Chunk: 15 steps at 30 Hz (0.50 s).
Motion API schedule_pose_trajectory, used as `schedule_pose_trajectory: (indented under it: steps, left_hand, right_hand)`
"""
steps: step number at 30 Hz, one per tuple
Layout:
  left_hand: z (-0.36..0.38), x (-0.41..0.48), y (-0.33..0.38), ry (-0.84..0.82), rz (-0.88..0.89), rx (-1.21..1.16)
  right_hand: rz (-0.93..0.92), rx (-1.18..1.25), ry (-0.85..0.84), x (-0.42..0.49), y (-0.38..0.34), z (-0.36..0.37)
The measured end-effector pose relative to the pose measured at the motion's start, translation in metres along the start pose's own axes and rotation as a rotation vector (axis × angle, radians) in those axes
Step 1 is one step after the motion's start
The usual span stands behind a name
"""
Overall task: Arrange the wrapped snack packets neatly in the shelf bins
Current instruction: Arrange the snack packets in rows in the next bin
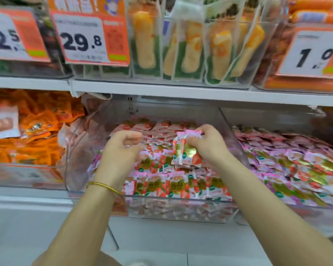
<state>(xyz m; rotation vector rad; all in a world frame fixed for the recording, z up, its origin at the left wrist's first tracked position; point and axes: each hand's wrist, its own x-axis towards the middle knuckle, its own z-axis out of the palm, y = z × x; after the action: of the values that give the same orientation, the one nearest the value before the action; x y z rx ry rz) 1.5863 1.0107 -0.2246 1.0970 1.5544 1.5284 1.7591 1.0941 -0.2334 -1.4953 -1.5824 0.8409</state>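
Note:
A clear plastic bin (pixel 181 210) on the lower shelf is full of small pink strawberry snack packets (pixel 161 187), with a tidy upright row along its front. My right hand (pixel 210 144) is over the middle of the bin, shut on a small stack of these packets (pixel 185 152), held upright. My left hand (pixel 121 148), with a gold bangle on the wrist, hovers just left of it over the packets. Its fingers are curled and I see nothing in them.
To the right, a second clear bin (pixel 296 166) holds the same pink packets in loose heaps. Orange packets (pixel 37 135) fill the bin to the left. The upper shelf (pixel 181 93) carries clear bins of long snacks and price tags (pixel 90 37) just above my hands.

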Motion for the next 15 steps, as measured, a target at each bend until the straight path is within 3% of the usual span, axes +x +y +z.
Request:
schedule_pose_trajectory:
  steps: [4,8,13,15]
  left_hand:
    - [-0.008,0.005,-0.002,0.027,0.007,0.011]
    - [-0.007,0.006,-0.004,0.018,0.005,0.076]
    - [-0.006,0.005,-0.003,-0.003,-0.01,0.128]
    - [-0.003,0.006,-0.003,-0.009,-0.016,0.142]
  right_hand:
    - [0.007,-0.096,-0.092,0.011,-0.013,0.035]
    - [-0.082,-0.522,-0.23,0.005,-0.02,0.053]
    - [-0.079,-0.518,-0.215,0.011,-0.019,0.033]
    - [-0.157,-0.741,-0.163,0.008,-0.017,0.031]
